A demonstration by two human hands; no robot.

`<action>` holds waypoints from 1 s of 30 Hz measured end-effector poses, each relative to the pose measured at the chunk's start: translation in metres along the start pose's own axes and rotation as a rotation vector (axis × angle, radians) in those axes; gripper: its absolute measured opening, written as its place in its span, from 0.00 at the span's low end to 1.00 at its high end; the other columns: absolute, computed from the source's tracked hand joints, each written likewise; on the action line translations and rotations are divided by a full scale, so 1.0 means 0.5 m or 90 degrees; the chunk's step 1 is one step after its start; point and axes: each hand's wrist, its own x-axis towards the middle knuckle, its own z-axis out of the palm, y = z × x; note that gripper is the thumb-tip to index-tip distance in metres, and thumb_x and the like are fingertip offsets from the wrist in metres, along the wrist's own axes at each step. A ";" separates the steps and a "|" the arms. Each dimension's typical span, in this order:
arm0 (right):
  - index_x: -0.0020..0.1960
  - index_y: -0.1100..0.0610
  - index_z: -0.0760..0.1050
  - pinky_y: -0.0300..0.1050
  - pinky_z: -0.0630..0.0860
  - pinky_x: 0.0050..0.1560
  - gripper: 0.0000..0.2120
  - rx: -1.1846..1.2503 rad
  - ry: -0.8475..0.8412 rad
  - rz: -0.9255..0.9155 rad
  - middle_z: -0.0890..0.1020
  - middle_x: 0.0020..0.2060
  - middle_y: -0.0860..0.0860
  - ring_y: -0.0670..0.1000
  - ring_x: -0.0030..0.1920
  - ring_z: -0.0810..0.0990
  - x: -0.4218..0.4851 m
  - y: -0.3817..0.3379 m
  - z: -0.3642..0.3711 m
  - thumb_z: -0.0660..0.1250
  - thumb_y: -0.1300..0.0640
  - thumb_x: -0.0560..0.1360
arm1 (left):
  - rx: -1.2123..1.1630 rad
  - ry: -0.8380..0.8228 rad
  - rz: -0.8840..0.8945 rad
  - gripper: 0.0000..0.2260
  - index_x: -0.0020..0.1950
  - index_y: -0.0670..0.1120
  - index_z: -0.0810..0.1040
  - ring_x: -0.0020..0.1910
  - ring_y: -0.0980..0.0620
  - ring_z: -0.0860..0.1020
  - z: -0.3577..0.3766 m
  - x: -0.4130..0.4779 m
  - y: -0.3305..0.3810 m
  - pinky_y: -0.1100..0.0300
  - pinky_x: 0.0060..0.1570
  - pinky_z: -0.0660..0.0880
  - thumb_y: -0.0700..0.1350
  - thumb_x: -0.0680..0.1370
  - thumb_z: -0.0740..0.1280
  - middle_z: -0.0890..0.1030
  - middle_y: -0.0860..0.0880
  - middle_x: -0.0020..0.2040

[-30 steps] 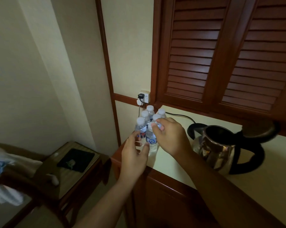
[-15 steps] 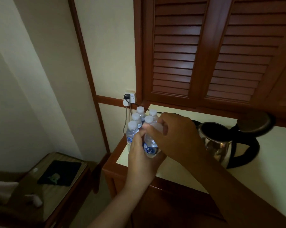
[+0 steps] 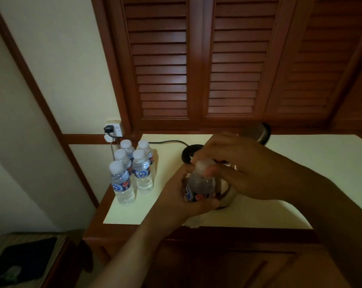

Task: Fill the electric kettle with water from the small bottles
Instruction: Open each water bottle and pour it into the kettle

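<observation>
My left hand [image 3: 182, 198] grips the body of a small water bottle [image 3: 199, 187] with a blue label, held upright in front of the kettle. My right hand [image 3: 234, 163] is closed over its white cap [image 3: 202, 165]. The steel electric kettle [image 3: 226, 194] stands on the cream countertop right behind the bottle and is mostly hidden by my hands; its raised lid [image 3: 257, 132] shows above my right hand. Several more capped bottles [image 3: 134, 169] stand in a cluster at the counter's left end.
A black cord [image 3: 165, 141] runs from the kettle base to a wall socket [image 3: 113, 129] behind the bottles. Louvred wooden doors [image 3: 196, 65] rise at the back of the countertop [image 3: 300, 159]. A low side table [image 3: 24, 258] with a dark object sits lower left.
I have lifted one bottle out of the cluster and carried it right, in front of the kettle. My right hand stays on its cap. The view has swung right.
</observation>
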 end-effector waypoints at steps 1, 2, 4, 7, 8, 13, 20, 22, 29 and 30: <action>0.63 0.45 0.78 0.45 0.73 0.60 0.14 -0.002 -0.008 0.022 0.78 0.58 0.41 0.44 0.60 0.74 -0.016 0.010 -0.002 0.66 0.57 0.80 | -0.004 -0.021 -0.003 0.27 0.64 0.58 0.75 0.56 0.63 0.83 0.007 0.005 -0.002 0.70 0.51 0.78 0.37 0.72 0.79 0.84 0.65 0.56; 0.66 0.47 0.78 0.47 0.73 0.63 0.17 -0.004 0.001 0.030 0.78 0.61 0.44 0.46 0.63 0.75 -0.030 0.017 0.000 0.66 0.59 0.79 | -0.017 -0.034 -0.008 0.27 0.63 0.61 0.76 0.56 0.62 0.83 0.014 0.010 -0.004 0.69 0.51 0.78 0.38 0.71 0.80 0.84 0.65 0.56; 0.67 0.48 0.77 0.41 0.72 0.65 0.18 0.009 0.065 0.020 0.79 0.63 0.45 0.46 0.64 0.75 -0.057 0.021 0.010 0.65 0.59 0.78 | -0.033 -0.032 -0.002 0.24 0.59 0.67 0.79 0.55 0.56 0.85 0.026 0.019 -0.009 0.64 0.52 0.80 0.46 0.69 0.80 0.86 0.60 0.55; 0.67 0.46 0.74 0.29 0.68 0.64 0.16 0.054 0.196 0.059 0.78 0.62 0.40 0.39 0.64 0.75 -0.105 0.027 0.028 0.63 0.56 0.80 | -0.070 -0.022 0.008 0.18 0.58 0.60 0.82 0.55 0.45 0.85 0.041 0.023 -0.018 0.43 0.57 0.82 0.50 0.69 0.78 0.86 0.48 0.55; 0.67 0.46 0.74 0.27 0.68 0.61 0.15 0.061 0.239 0.083 0.78 0.61 0.39 0.38 0.63 0.75 -0.120 0.031 0.036 0.63 0.55 0.81 | -0.091 -0.030 0.003 0.18 0.60 0.55 0.82 0.54 0.41 0.85 0.045 0.022 -0.020 0.36 0.58 0.81 0.49 0.71 0.78 0.86 0.45 0.55; 0.62 0.55 0.79 0.29 0.75 0.53 0.13 0.131 0.430 0.240 0.82 0.53 0.44 0.41 0.53 0.82 -0.195 0.066 0.130 0.71 0.60 0.77 | -0.126 -0.007 -0.031 0.18 0.61 0.45 0.81 0.53 0.36 0.84 0.051 0.009 -0.039 0.37 0.55 0.80 0.45 0.73 0.78 0.86 0.41 0.53; 0.48 0.51 0.79 0.38 0.78 0.51 0.04 0.249 0.382 0.552 0.84 0.51 0.45 0.44 0.51 0.82 -0.239 0.186 0.281 0.74 0.57 0.76 | -0.126 0.009 -0.049 0.16 0.58 0.53 0.84 0.54 0.44 0.85 0.063 0.003 -0.049 0.48 0.56 0.82 0.50 0.71 0.77 0.87 0.45 0.53; 0.52 0.53 0.81 0.41 0.76 0.50 0.04 0.184 0.324 0.570 0.83 0.51 0.48 0.49 0.49 0.82 -0.237 0.207 0.296 0.70 0.54 0.78 | -0.122 0.016 -0.053 0.15 0.57 0.54 0.84 0.53 0.45 0.85 0.067 0.003 -0.050 0.51 0.54 0.82 0.50 0.70 0.77 0.87 0.46 0.52; 0.67 0.54 0.74 0.46 0.71 0.62 0.25 0.008 0.205 0.514 0.79 0.63 0.51 0.54 0.64 0.76 -0.234 0.231 0.304 0.66 0.39 0.77 | -0.095 0.035 -0.080 0.14 0.59 0.49 0.82 0.51 0.52 0.86 0.075 0.004 -0.054 0.59 0.50 0.83 0.39 0.75 0.76 0.87 0.51 0.51; 0.72 0.54 0.70 0.48 0.66 0.70 0.32 -0.039 0.186 0.515 0.74 0.70 0.52 0.54 0.71 0.71 -0.233 0.236 0.303 0.61 0.34 0.77 | -0.095 0.041 -0.082 0.14 0.60 0.48 0.82 0.51 0.52 0.86 0.075 0.004 -0.054 0.61 0.49 0.82 0.38 0.75 0.75 0.87 0.51 0.51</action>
